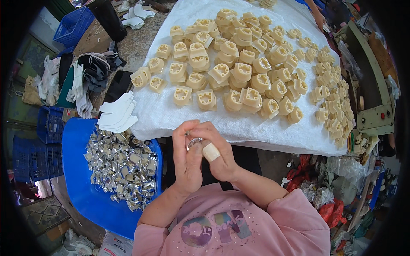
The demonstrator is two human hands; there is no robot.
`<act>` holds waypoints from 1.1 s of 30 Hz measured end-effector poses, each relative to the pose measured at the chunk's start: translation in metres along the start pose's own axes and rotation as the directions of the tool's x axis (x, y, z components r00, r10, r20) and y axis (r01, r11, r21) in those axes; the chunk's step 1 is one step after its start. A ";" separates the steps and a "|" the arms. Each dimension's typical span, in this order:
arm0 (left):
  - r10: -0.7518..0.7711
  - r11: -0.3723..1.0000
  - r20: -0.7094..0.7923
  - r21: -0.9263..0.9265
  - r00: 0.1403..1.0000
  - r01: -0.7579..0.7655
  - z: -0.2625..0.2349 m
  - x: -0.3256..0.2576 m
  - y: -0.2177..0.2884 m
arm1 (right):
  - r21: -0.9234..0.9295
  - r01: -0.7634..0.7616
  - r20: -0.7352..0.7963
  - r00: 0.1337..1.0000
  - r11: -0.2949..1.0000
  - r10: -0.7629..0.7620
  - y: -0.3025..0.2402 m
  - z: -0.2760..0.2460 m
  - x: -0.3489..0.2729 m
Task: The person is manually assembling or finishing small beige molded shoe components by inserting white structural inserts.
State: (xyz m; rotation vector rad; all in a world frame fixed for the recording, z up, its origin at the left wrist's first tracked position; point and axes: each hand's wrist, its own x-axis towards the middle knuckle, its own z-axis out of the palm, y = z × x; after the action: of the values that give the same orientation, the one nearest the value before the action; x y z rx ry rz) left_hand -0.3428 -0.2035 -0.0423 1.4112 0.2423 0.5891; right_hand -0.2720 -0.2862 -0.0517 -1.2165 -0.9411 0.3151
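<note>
Holding shiny pc (194, 142), btwn L hand (186, 164) & R hand (223, 161)

The white-sheeted table (166, 116) carries many cream blocks (207, 100) pitted with holes, some stacked; smaller cream pieces (339, 102) crowd its right side; 1 stack of curved white pieces (117, 112) lies at its near left corner; the brown worktop (139, 45) at left holds 1 black cylinder (108, 19), pale pieces (137, 14) and dark fabric (96, 68).

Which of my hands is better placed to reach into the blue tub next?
Probably your left hand: it's nearer the blue tub, which lies on your left. The right hand is farther across, though both hands meet around a shiny piece.
</note>
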 end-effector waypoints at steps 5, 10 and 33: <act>-0.176 0.868 0.149 -0.444 0.973 0.225 -0.009 0.008 0.003 | 0.040 -0.262 0.072 0.963 0.964 0.259 -0.011 -0.015 0.005; -0.185 0.860 0.209 -0.438 0.960 0.261 -0.013 0.014 0.011 | -0.152 -0.199 0.007 0.979 0.968 0.202 -0.021 -0.024 0.017; 0.088 0.827 0.242 0.523 0.966 -0.206 -0.029 0.015 0.041 | 0.106 -0.373 0.337 0.885 0.922 0.320 -0.006 -0.050 0.036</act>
State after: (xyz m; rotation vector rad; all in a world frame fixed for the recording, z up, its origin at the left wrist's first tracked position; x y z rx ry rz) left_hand -0.3543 -0.1695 -0.0043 2.0510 0.1355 0.5115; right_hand -0.2144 -0.2974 -0.0321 -1.1958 -0.9407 0.8825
